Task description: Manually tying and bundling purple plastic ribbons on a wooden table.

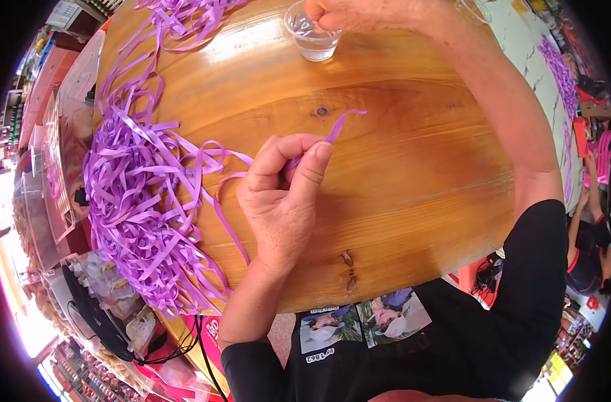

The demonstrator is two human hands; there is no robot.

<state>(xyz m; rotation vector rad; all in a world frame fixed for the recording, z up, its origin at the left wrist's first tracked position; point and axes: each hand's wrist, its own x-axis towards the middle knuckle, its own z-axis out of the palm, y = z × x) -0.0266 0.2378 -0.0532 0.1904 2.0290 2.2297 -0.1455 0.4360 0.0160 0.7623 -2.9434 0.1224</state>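
Note:
My left hand [282,181] is raised over the middle of the table, pinching a purple ribbon [339,126] between thumb and bent forefinger. The ribbon's narrow free end sticks out past the thumb to the upper right. A large tangled heap of purple ribbon [141,208] lies left of this hand, with loose strands trailing toward it. At the top edge my right hand [345,13] is over a clear plastic cup [317,48] holding clear liquid. Its fingers are curled, with the tips at or inside the cup's rim. The frame edge cuts the hand off, and anything in its fingers is hidden.
The wooden table [412,181] has a curved front edge near my body. More purple ribbon [185,20] lies at its far left. Beyond my right arm, a marble-patterned surface [530,60] carries purple strands. Black cables [197,342] hang at the lower left. Another person [587,248] is at the far right.

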